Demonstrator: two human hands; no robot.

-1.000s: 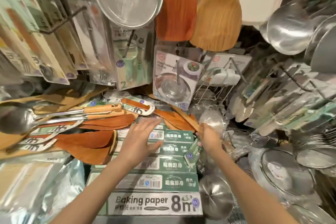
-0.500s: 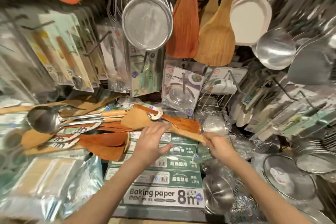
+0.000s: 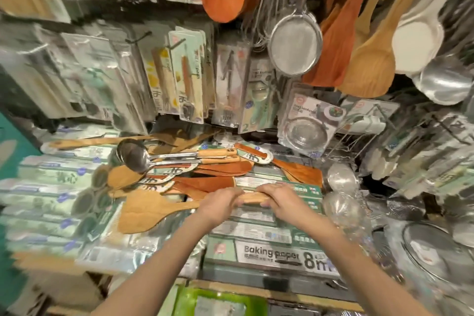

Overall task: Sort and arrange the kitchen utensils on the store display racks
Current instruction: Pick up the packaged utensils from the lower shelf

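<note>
While laid flat across baking paper boxes [image 3: 266, 251] near shelf front edge, light wooden spatula [image 3: 146, 210] gripped at handle by both: left hand [image 3: 220, 204] and right hand [image 3: 282, 200], fingers curled around. Blade pointing left. Steel ladle [image 3: 133, 155] behind, well apart.

We see the left hand [image 3: 218, 202] and right hand [image 3: 279, 199] both curled round the handle of a pale wooden flat-bladed spatula [image 3: 148, 210], its blade pointing left over stacked green-and-white baking paper boxes [image 3: 269, 251]. Just beyond lie a steel ladle with a wooden handle [image 3: 136, 154] and several reddish-brown wooden spatulas [image 3: 213, 182].
</note>
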